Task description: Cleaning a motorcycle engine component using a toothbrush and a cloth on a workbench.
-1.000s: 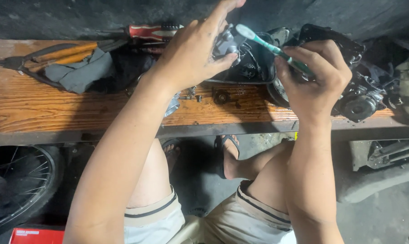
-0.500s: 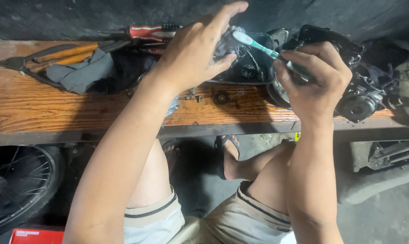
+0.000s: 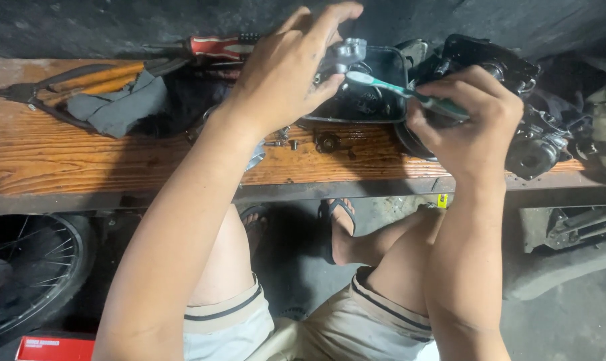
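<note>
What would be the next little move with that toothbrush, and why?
Probably a short scrubbing stroke across the metal part. The left hand holds that part up over the black tray, and the right hand has the toothbrush with its bristle end right at the part, seemingly touching it.

Both forearms are bare, with no sleeves, watch or gloves on the left hand (image 3: 286,77) or the right hand (image 3: 467,120). The person wears light beige shorts (image 3: 356,324) with a thin dark stripe near each leg hem (the fabric looks soft and a little creased), and dark flip-flop sandals (image 3: 333,224) on bare feet.
</note>
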